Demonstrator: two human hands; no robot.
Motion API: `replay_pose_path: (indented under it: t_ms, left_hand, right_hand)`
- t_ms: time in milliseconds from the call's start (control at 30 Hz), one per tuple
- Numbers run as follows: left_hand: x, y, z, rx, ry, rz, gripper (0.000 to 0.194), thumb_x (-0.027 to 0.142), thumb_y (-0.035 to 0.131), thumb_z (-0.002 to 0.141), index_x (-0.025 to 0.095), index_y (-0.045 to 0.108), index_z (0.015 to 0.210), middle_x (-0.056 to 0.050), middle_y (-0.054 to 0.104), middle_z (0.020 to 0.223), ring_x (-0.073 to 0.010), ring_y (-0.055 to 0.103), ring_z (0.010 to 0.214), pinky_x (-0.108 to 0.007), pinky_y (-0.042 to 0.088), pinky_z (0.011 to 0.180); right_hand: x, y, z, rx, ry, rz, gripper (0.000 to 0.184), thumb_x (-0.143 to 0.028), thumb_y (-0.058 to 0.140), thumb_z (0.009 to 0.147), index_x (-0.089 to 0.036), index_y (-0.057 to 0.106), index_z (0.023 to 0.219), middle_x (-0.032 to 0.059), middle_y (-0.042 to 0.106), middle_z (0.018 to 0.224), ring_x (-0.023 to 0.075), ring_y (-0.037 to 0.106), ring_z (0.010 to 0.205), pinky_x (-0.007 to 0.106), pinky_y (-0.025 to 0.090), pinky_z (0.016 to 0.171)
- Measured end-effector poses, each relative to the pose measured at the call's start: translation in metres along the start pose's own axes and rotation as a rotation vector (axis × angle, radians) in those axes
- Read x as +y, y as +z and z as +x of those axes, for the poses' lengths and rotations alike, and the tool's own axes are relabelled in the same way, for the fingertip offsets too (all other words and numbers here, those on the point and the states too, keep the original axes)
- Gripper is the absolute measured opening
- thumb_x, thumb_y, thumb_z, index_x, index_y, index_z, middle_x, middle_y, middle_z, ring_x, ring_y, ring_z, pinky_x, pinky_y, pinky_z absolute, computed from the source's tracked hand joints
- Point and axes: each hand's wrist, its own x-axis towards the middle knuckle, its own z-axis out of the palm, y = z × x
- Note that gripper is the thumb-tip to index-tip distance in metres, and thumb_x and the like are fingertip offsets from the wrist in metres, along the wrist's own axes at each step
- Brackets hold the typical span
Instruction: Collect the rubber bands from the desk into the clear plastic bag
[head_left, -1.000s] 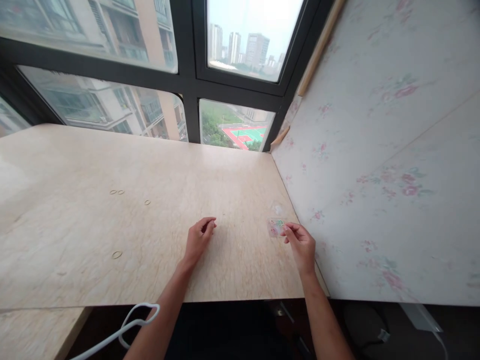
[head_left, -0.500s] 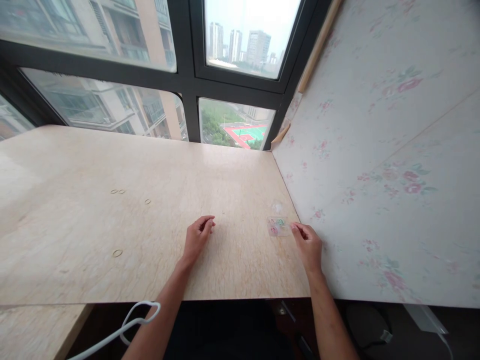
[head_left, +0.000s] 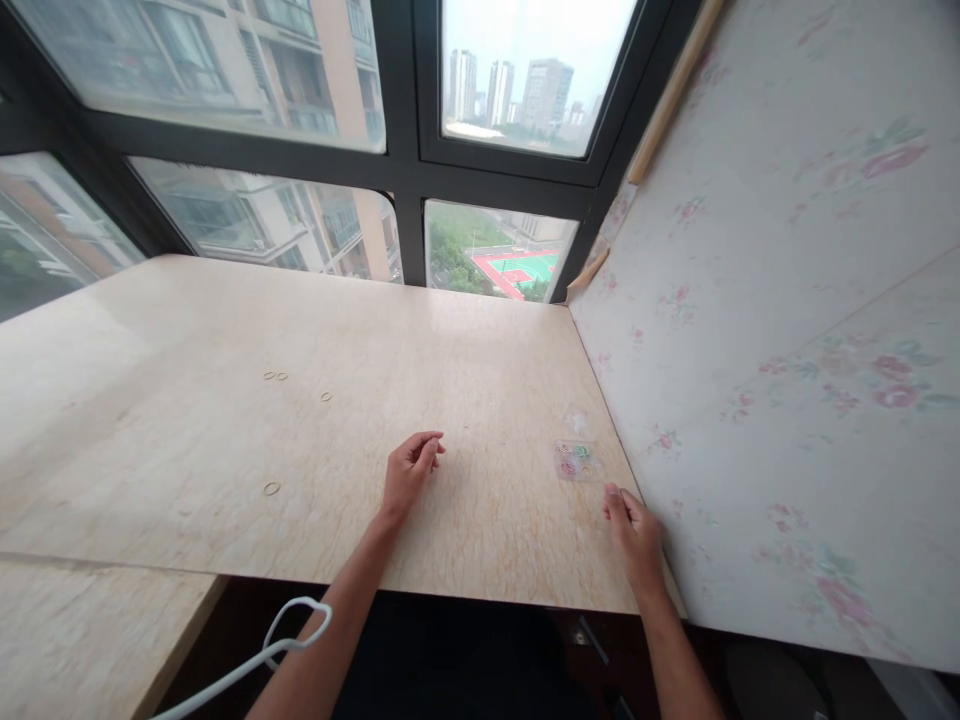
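Note:
My left hand (head_left: 412, 468) rests on the sill with its fingers curled and the thumb against them; nothing shows in it. At the right, my right hand (head_left: 634, 522) is closed, thumb pressed to the fingers, and whatever it may hold is hidden. Just beyond its fingertips lies a small clear plastic box (head_left: 577, 461) with pink, green and pale little bands inside. Behind the box is a small clear piece (head_left: 577, 422), too faint to name. Thin yellowish rings lie to the left: one ring (head_left: 271, 489) nearer me, another ring (head_left: 326, 397) farther off, and a pair of rings (head_left: 275, 376) side by side.
The marble-patterned sill (head_left: 480, 350) ends at a dark window frame (head_left: 409, 230) at the back. A flowered wall (head_left: 787, 300) closes off the right side. A white looped cable or rod (head_left: 247, 660) reaches up at the front left, beside my left forearm.
My right hand has drawn back towards me from the box's right edge and now stands apart from it. My left hand keeps nearly the same pose. The view has turned slightly left.

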Motion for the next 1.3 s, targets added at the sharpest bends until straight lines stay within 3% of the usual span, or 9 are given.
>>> replay_pose_path:
  t_ms: [133, 233, 367, 467, 533, 633, 767, 967, 1300]
  left_hand:
    - [0.0, -0.014, -0.004, 0.023, 0.005, -0.043, 0.028, 0.037, 0.053, 0.084, 0.015, 0.067, 0.093, -0.003, 0.066, 0.073, -0.0104, 0.055, 0.056, -0.02, 0.046, 0.051]
    - [0.001, -0.041, -0.01, 0.061, -0.017, 0.007, 0.03, 0.039, 0.054, 0.083, 0.015, 0.068, 0.093, -0.003, 0.065, 0.072, -0.01, 0.054, 0.054, -0.021, 0.044, 0.049]
    - [0.007, -0.101, -0.021, 0.257, -0.012, 0.171, 0.035, 0.043, 0.051, 0.084, 0.015, 0.066, 0.097, -0.003, 0.065, 0.074, -0.0114, 0.053, 0.057, -0.022, 0.044, 0.053]
    - [0.01, -0.153, -0.029, 0.424, -0.029, 0.434, 0.039, 0.046, 0.043, 0.088, 0.015, 0.065, 0.098, -0.004, 0.065, 0.08, -0.014, 0.056, 0.063, -0.025, 0.046, 0.06]
    - [0.01, -0.182, -0.032, 0.42, -0.085, 0.667, 0.04, 0.046, 0.043, 0.086, 0.016, 0.066, 0.098, -0.005, 0.066, 0.086, -0.0165, 0.058, 0.069, -0.028, 0.047, 0.067]
    - [0.007, -0.209, -0.035, 0.245, -0.138, 0.932, 0.036, 0.042, 0.051, 0.08, 0.018, 0.067, 0.101, -0.006, 0.064, 0.092, -0.0183, 0.059, 0.072, -0.031, 0.047, 0.071]
    - [0.005, -0.217, -0.038, 0.009, -0.128, 1.032, 0.028, 0.036, 0.048, 0.082, 0.02, 0.069, 0.092, -0.006, 0.062, 0.094, -0.0177, 0.06, 0.074, -0.03, 0.045, 0.071]
    - [0.015, -0.211, -0.032, -0.102, -0.155, 1.199, 0.025, 0.03, 0.042, 0.084, 0.018, 0.063, 0.08, -0.007, 0.064, 0.088, -0.0198, 0.059, 0.076, -0.029, 0.041, 0.064]
    - [0.036, -0.204, -0.017, -0.276, -0.233, 1.344, 0.009, 0.024, 0.05, 0.07, 0.019, 0.057, 0.068, -0.005, 0.065, 0.08, -0.0185, 0.057, 0.069, -0.027, 0.033, 0.055]
  right_hand:
    - [0.001, -0.001, -0.001, -0.058, 0.005, -0.004, 0.051, -0.061, 0.039, 0.088, -0.021, 0.044, 0.057, -0.0025, 0.045, 0.05, 0.0139, 0.043, 0.049, 0.024, 0.033, 0.05]
    - [0.009, -0.002, -0.001, -0.059, 0.056, -0.006, 0.053, -0.065, 0.041, 0.085, -0.02, 0.05, 0.059, 0.0011, 0.055, 0.056, 0.0165, 0.049, 0.055, 0.025, 0.036, 0.053]
    - [0.019, -0.002, 0.0, -0.041, 0.077, 0.043, 0.057, -0.07, 0.04, 0.082, -0.02, 0.052, 0.058, 0.0042, 0.06, 0.061, 0.02, 0.055, 0.062, 0.028, 0.041, 0.059]
    - [0.024, -0.002, 0.0, -0.066, 0.076, 0.077, 0.058, -0.072, 0.038, 0.082, -0.02, 0.053, 0.059, 0.0057, 0.062, 0.064, 0.022, 0.058, 0.066, 0.03, 0.044, 0.064]
    - [0.027, -0.002, 0.0, -0.097, 0.072, 0.084, 0.059, -0.072, 0.036, 0.082, -0.02, 0.055, 0.06, 0.0064, 0.063, 0.066, 0.0224, 0.058, 0.066, 0.031, 0.045, 0.066]
    - [0.032, -0.002, 0.001, -0.135, 0.061, 0.085, 0.062, -0.074, 0.033, 0.082, -0.021, 0.056, 0.061, 0.0079, 0.064, 0.068, 0.0238, 0.058, 0.069, 0.033, 0.045, 0.068]
    - [0.035, -0.002, 0.001, -0.168, 0.087, 0.069, 0.063, -0.075, 0.032, 0.081, -0.021, 0.057, 0.062, 0.0096, 0.066, 0.073, 0.0267, 0.06, 0.074, 0.035, 0.046, 0.069]
    - [0.03, -0.002, 0.0, -0.181, 0.074, 0.014, 0.058, -0.071, 0.035, 0.083, -0.022, 0.059, 0.064, 0.0074, 0.066, 0.068, 0.0257, 0.062, 0.07, 0.034, 0.046, 0.069]
    - [0.018, -0.004, 0.0, -0.175, 0.007, 0.0, 0.06, -0.072, 0.035, 0.081, -0.021, 0.056, 0.058, 0.0056, 0.065, 0.062, 0.0244, 0.063, 0.069, 0.029, 0.044, 0.061]
